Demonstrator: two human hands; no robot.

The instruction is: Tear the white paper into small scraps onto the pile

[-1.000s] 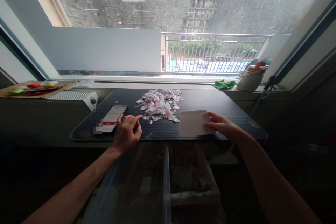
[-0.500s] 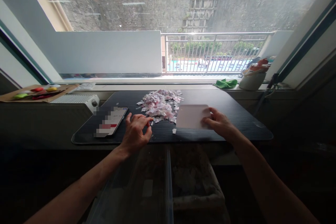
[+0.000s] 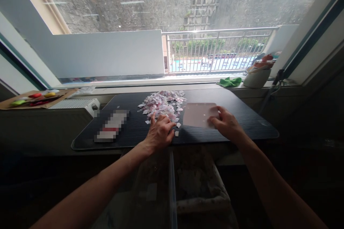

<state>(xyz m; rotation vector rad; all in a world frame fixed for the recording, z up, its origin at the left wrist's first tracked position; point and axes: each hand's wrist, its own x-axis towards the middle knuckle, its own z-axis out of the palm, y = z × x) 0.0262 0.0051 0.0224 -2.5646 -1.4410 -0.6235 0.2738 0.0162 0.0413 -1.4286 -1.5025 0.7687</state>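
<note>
Pale pinkish sheet (image 3: 198,115), perhaps plastic, in right hand (image 3: 226,123).

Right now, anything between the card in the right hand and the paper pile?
Nothing visible blocks the card from the paper pile; its left edge is close to the pile's right side. Two loose scraps lie nearer the viewer, beside the left hand.

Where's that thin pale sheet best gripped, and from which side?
Probably pinch the pale sheet by its right edge, coming from the right: it looks thin and flat, the right hand holds it there, and paper scraps lie near its left edge.
</note>
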